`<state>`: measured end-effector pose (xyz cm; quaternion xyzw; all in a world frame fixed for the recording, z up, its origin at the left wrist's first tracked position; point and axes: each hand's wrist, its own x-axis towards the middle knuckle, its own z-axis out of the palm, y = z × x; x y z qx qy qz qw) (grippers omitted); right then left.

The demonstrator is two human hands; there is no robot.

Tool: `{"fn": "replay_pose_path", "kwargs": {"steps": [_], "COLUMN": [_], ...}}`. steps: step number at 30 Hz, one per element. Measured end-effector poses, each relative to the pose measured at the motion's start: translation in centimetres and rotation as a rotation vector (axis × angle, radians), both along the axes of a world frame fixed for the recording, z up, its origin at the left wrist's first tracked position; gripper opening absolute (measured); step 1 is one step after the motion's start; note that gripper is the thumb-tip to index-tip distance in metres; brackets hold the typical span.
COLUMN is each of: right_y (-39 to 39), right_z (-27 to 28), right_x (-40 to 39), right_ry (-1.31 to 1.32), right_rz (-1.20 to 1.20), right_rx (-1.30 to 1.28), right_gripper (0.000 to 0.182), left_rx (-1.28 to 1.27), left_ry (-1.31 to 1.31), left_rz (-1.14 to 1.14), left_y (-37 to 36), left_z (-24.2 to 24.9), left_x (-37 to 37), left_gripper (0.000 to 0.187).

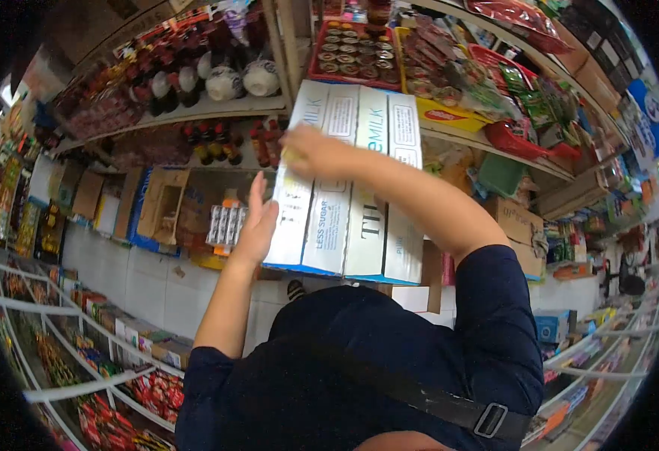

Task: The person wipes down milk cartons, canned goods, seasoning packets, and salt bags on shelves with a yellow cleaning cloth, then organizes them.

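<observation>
White milk cartons [333, 225] stand side by side in front of my chest, printed with large MILK lettering and "LESS SUGAR". Blue shows along their near lower edge. My right hand [318, 156] reaches across their top to the left carton, its fingers curled and partly blurred. A bit of yellow shows under those fingers, but I cannot tell what it is. Along the left side of the cartons, my left hand [258, 225] is held flat with its fingers stretched out, pointing away from me.
Behind the cartons, a shelf bears a red tray of small jars [356, 52] and a yellow box [449, 113]. White patterned bowls [260, 79] sit on the left shelf. Small stacked packs [226, 225] and an open cardboard box [162, 203] are at the left. Wire racks [74, 310] flank me.
</observation>
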<state>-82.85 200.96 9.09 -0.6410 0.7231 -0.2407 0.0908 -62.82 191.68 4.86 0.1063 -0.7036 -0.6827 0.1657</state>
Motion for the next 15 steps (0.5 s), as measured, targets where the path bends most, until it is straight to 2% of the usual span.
{"fn": "replay_pose_path", "kwargs": {"steps": [2,3,5,6,7,8,10,13,14,15], "right_y": [1.2,2.1,4.5,6.1,7.9,9.7,13.2,16.4,16.8,16.8], "right_z": [-0.3,0.4,2.6,3.2,3.6,3.6,2.2,-1.0,-1.3,-1.5], "right_x": [3.2,3.8,4.3,4.3,4.3,4.3,4.5,5.9,6.3,6.4], "right_ry": [-0.045,-0.009,0.117,0.085,0.055,0.025,0.033,-0.067,-0.061,-0.187], "right_rz": [0.037,0.051,0.017,-0.067,-0.153,-0.239,-0.532,-0.761,-0.773,-0.806], "right_rx": [-0.06,-0.108,-0.183,-0.2,-0.217,-0.233,-0.195,-0.003,0.034,-0.064], "right_gripper": [0.053,0.052,0.05,0.049,0.049,0.048,0.047,0.049,0.051,0.051], "left_rx": [-0.101,-0.366,-0.768,-0.968,-1.013,-1.068,-1.28,-1.189,-1.074,-0.953], "left_ry": [0.031,0.034,0.062,0.086,0.067,-0.005,0.044,0.013,0.053,0.071], "left_rz": [-0.027,0.09,-0.008,-0.063,-0.127,-0.211,-0.301,-0.254,-0.151,-0.066], "left_y": [0.6,0.3,0.1,0.2,0.4,0.9,0.7,-2.6,-3.9,-6.2], "left_z": [1.5,1.3,3.5,4.6,5.0,6.3,5.9,4.7,4.9,3.1], "left_x": [0.2,0.2,0.2,-0.1,-1.0,-1.6,-3.9,-7.2,-8.0,-9.0], "left_gripper": [0.072,0.08,0.077,0.076,0.062,0.053,0.041,0.029,0.02,0.019]}}
